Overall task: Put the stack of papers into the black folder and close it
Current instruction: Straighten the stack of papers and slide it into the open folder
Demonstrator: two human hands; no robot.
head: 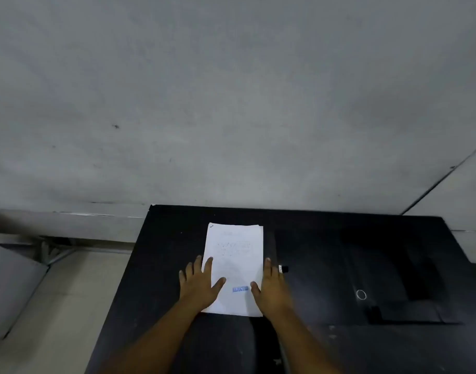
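A white stack of papers (235, 255) with a blue stamp near its lower end lies on the black table (166, 238). My left hand (199, 283) rests flat on the stack's left edge, fingers spread. My right hand (269, 287) lies along the right edge, thumb on the paper. Neither hand has lifted the stack. The black folder (366, 268) lies open to the right, hard to tell from the dark table; a small metal ring (361, 294) shows on it.
A small black and white object (283, 268), maybe a marker, sits just right of my right hand. A grey wall rises behind the table. The floor and a grey cushion-like shape (10, 290) are at the left.
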